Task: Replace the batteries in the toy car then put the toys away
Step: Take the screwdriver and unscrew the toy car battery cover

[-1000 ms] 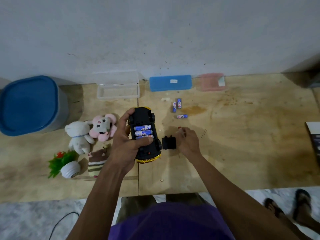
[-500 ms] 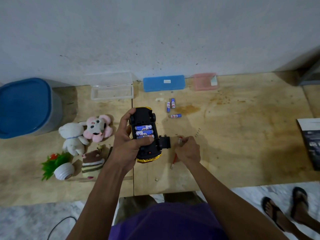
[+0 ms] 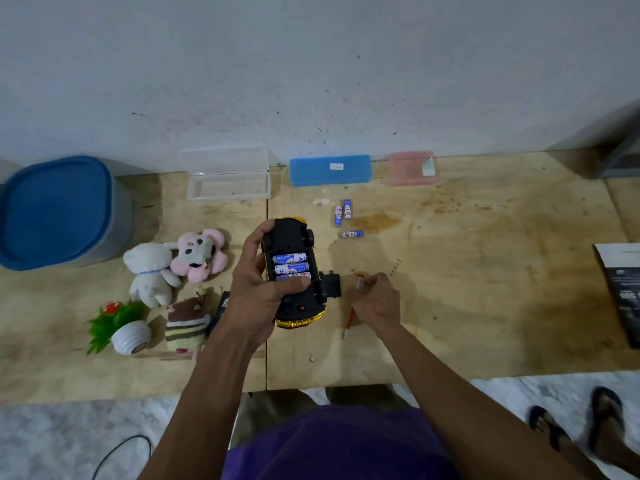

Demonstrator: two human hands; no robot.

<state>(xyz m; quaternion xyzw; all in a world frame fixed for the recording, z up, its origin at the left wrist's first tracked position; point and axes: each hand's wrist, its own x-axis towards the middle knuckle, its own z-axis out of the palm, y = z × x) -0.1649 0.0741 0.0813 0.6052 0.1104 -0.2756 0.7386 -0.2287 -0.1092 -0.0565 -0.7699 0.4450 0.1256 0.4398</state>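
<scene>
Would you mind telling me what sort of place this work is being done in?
Probably a room in a home, set up as a makeshift workspace: a bare plywood table stands against a scuffed painted wall, plush toys lie on it, and flip-flops sit on the marbled floor.

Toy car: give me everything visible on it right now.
The toy car is turned underside up, a black plastic chassis with a shiny gold body edge at both ends. Its battery bay is open and holds three blue-and-white batteries side by side. Black wheels show along its right side. The left hand grips it, thumb pressing on the nearest battery. The black battery cover lies beside it on the table.
</scene>
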